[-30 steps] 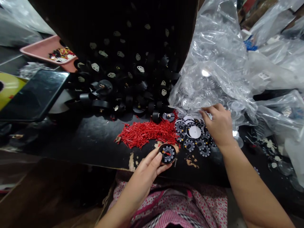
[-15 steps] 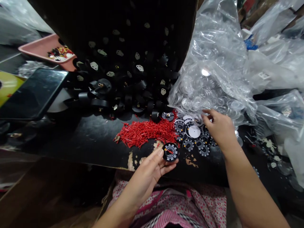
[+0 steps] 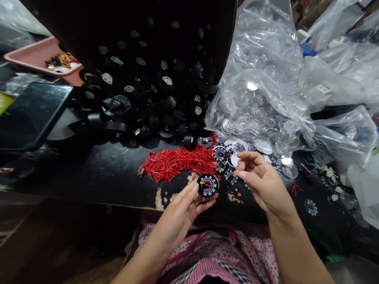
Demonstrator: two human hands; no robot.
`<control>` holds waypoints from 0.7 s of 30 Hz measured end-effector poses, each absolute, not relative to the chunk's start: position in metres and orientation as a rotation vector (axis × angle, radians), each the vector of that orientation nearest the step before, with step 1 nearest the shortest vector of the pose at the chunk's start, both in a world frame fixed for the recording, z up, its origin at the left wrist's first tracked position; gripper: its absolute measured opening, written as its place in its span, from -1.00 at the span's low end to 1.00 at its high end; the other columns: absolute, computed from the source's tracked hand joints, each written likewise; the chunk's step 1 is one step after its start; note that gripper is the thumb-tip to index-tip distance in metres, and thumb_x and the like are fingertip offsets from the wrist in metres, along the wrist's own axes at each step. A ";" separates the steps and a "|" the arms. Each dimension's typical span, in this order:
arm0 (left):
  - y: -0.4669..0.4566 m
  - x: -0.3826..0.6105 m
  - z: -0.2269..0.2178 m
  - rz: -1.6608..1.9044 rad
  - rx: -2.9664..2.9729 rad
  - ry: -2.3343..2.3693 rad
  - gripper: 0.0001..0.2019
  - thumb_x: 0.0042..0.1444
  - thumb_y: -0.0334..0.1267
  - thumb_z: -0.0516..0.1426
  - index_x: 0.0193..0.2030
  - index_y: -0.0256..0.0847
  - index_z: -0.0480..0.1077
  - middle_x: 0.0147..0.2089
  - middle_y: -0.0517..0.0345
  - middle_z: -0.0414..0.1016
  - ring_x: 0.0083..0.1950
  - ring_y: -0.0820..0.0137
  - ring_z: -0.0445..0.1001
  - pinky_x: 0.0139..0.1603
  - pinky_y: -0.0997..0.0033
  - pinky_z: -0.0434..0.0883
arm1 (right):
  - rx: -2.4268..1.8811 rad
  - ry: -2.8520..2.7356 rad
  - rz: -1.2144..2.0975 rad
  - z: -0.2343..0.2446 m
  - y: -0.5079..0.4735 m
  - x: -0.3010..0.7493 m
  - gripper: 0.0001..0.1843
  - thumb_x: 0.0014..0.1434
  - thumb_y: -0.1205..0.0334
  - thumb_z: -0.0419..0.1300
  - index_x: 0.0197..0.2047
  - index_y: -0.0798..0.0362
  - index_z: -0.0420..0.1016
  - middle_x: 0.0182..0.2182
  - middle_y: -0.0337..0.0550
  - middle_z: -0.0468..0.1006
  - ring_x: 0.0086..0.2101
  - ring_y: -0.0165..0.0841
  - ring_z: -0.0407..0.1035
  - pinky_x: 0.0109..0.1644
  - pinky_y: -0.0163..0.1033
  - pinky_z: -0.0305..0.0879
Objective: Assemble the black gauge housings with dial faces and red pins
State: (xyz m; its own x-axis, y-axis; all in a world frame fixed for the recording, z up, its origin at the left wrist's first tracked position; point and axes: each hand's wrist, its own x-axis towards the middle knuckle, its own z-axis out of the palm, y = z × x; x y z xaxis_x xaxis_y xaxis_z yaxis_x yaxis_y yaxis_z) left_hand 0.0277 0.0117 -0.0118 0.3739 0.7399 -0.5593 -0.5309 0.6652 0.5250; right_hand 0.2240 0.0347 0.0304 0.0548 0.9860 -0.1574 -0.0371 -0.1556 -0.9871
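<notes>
Tabletop (image 3: 103,169), black with pale worn patches, is stretching under most of the things. A big dark container (image 3: 226,35) is filling the back, and lots of black round cases (image 3: 117,104) are lying in it and in front of it. A big clear bag (image 3: 266,47) is sitting to its right, full of see-through discs (image 3: 227,126). A pink tray (image 3: 26,55) is holding little colored bits at the far left, and a dark phone (image 3: 38,112) is sitting nearer the person. A heap of thin red sticks (image 3: 177,162) is lying in the middle.

The left hand (image 3: 188,205) is gripping a round dial (image 3: 208,185) — its thumb is pressing the left edge, and its other fingers are tucking under the lower side. So the dial is sitting right at the fingertips, face up, just below the red heap. The right hand (image 3: 265,187) is hanging to the right, well apart from that dial. Its fingers are bending toward its thumb, but it is hard to tell whether they are pinching anything. Flat black-and-white dial cards (image 3: 230,177) are lying just beyond those fingers, and some see-through discs are resting among them.
</notes>
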 end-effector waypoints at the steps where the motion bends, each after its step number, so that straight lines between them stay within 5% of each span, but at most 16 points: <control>1: 0.012 0.028 -0.012 0.830 0.277 0.858 -0.75 0.24 -0.11 0.15 -0.02 -0.10 0.55 0.01 0.10 0.61 -0.06 0.25 0.60 0.08 0.18 0.48 | -1.319 -1.050 1.297 0.031 0.033 0.223 -0.64 0.04 0.26 0.32 -0.06 -0.05 0.45 -0.37 -0.25 0.40 -0.31 -0.36 0.37 -0.12 -0.19 0.42; 13: 0.012 0.027 -0.011 0.823 0.301 0.850 -0.76 0.27 -0.12 0.13 -0.04 -0.08 0.56 0.03 0.10 0.61 -0.05 0.25 0.59 0.07 0.21 0.48 | -1.284 -1.002 1.291 0.026 0.020 0.228 -0.73 0.11 0.23 0.35 -0.10 -0.06 0.48 -0.39 -0.30 0.46 -0.31 -0.39 0.47 -0.12 -0.24 0.43; 17: 0.012 0.026 -0.013 0.812 0.309 0.853 -0.74 0.25 -0.08 0.15 -0.02 -0.07 0.56 0.06 0.09 0.59 -0.02 0.20 0.58 0.11 0.11 0.46 | -1.447 -1.357 1.319 0.030 0.011 0.237 -0.84 0.27 0.11 0.20 -0.19 -0.01 0.51 -0.50 -0.27 0.50 -0.45 -0.37 0.46 -0.28 -0.23 0.41; 21: 0.011 0.027 -0.016 0.830 0.272 0.854 -0.74 0.23 -0.07 0.17 -0.01 -0.02 0.55 0.07 0.11 0.59 0.00 0.18 0.58 0.17 0.03 0.42 | -1.684 -1.789 0.689 0.032 0.041 0.250 -0.76 0.33 0.14 0.08 -0.12 0.01 0.55 -0.35 -0.14 0.57 -0.32 -0.28 0.48 -0.15 -0.12 0.40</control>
